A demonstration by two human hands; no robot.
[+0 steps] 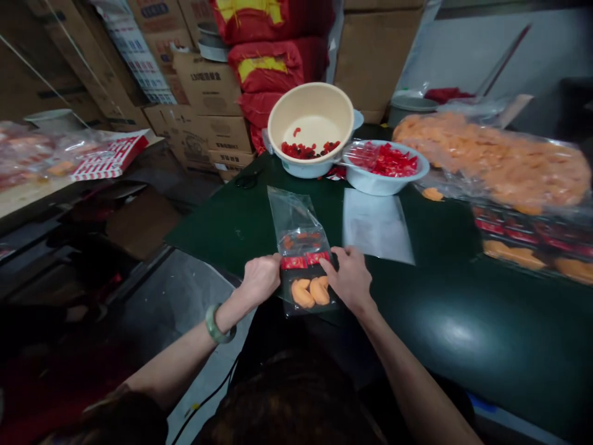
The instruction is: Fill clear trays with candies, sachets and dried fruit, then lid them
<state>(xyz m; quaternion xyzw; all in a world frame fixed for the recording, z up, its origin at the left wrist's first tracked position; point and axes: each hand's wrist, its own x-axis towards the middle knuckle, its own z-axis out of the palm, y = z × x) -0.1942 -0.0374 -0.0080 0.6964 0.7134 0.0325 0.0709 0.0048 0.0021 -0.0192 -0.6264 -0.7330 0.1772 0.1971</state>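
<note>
- Clear bag (296,210) is right in front of the person, at the near edge of the green bench (217,228) — can't tell if it's resting there or lifted a bit.
- Inside it: curled orange pieces (303,293) at the near end, two red packets (294,262) side by side, then small reddish bits (301,240) further up.
- Left hand (262,281) is curled tight, pinching the bag's left edge. Green bangle (215,324) on that wrist.
- Right hand (349,278) grips the right edge, thumb over by the red packets.
- Paper sheet (377,225) lies just beyond the right hand.
- Further back: a cream basin (310,102) with dark-red bits, and beside it a pale blue bowl (389,184) of red packets.
- Big bag of orange pieces (491,157) off to the right.
</note>
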